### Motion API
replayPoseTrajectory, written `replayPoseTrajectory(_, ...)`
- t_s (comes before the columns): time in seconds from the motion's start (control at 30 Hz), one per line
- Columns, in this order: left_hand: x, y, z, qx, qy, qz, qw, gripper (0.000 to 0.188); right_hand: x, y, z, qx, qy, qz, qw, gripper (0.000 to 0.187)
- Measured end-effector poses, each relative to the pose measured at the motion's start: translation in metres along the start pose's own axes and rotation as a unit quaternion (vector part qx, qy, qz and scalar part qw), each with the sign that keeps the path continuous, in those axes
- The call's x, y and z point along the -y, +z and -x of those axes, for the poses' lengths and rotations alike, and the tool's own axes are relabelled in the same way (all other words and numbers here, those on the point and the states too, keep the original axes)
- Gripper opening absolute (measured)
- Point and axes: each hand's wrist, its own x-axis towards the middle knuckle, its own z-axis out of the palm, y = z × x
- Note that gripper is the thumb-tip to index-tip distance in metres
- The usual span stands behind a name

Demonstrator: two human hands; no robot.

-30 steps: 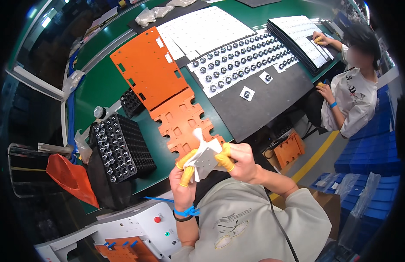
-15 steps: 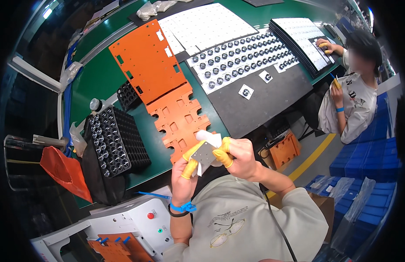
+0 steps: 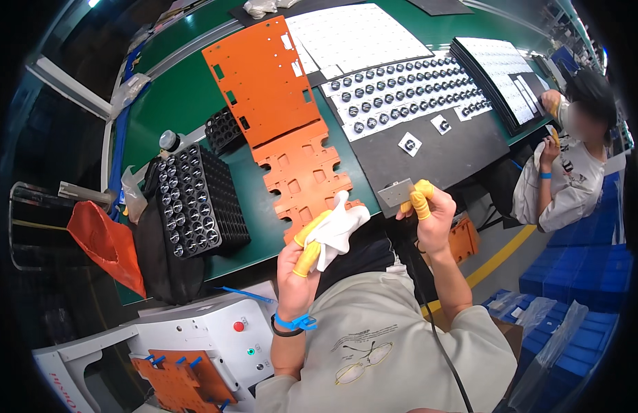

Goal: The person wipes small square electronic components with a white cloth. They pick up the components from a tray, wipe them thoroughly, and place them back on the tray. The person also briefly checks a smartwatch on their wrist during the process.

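The person's two hands are level with the near end of the notched orange plate [image 3: 304, 172], which lies on the green table [image 3: 246, 189]; it serves as the landmark here. Nearer and to its left stands a white machine [image 3: 209, 337] with a red button [image 3: 238, 326].

The left hand [image 3: 298, 268], wearing yellow finger covers, is in front of the plate's near end, its thumb and fingers closed on a bunched white cloth [image 3: 338, 233]. The right hand [image 3: 434, 212], likewise covered at the fingertips, is to the right of that end. Its fingers are pinched on the edge of a small grey metal plate [image 3: 396, 194], held up clear of the cloth, with small holes in its face.

Left of the notched plate stands a tall black tray stack [image 3: 193, 199] with round cells, and beyond it a capped bottle [image 3: 170, 141] and a smaller black tray [image 3: 224, 129]. Right of it lies a dark mat [image 3: 436, 162] bearing two loose white squares [image 3: 409, 144], each with a black round part, and, farther back, rows of similar squares [image 3: 401, 96].

Adjoining the plate's far end is a flat orange panel [image 3: 260, 86]; white sheets [image 3: 363, 38] lie beyond to its right. Well to the plate's right sits a co-worker [image 3: 573, 165].
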Motion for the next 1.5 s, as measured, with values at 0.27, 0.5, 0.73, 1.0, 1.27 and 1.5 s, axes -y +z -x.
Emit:
replayPoseTrajectory(0.27,0.006,-0.003,-0.003,-0.024,-0.003,0.027,0.999,0.046,0.011,-0.008,-0.002,0.095,-0.432,0.185,0.878,0.027)
replayPoseTrajectory(0.5,0.003,0.004,-0.004,-0.014,-0.017,0.003,1.0,0.047,0.035,-0.017,-0.01,0.175,-0.456,0.18,0.854,0.025)
replayPoseTrajectory(0.73,0.002,0.008,-0.001,-0.012,-0.018,-0.011,1.0,0.05,0.036,-0.013,-0.008,0.167,-0.475,0.153,0.851,0.029)
replayPoseTrajectory(1.0,0.0,0.013,0.008,-0.019,-0.011,0.0,1.0,0.049,0.039,-0.014,-0.005,0.197,-0.43,0.135,0.871,0.029)
replayPoseTrajectory(1.27,-0.003,0.011,0.015,0.02,-0.022,0.024,0.999,0.05,0.032,-0.012,-0.005,0.173,-0.438,0.138,0.871,0.029)
replayPoseTrajectory(1.5,-0.003,0.015,0.012,0.015,-0.026,0.016,0.999,0.05,0.034,-0.015,-0.003,0.191,-0.397,0.11,0.891,0.03)
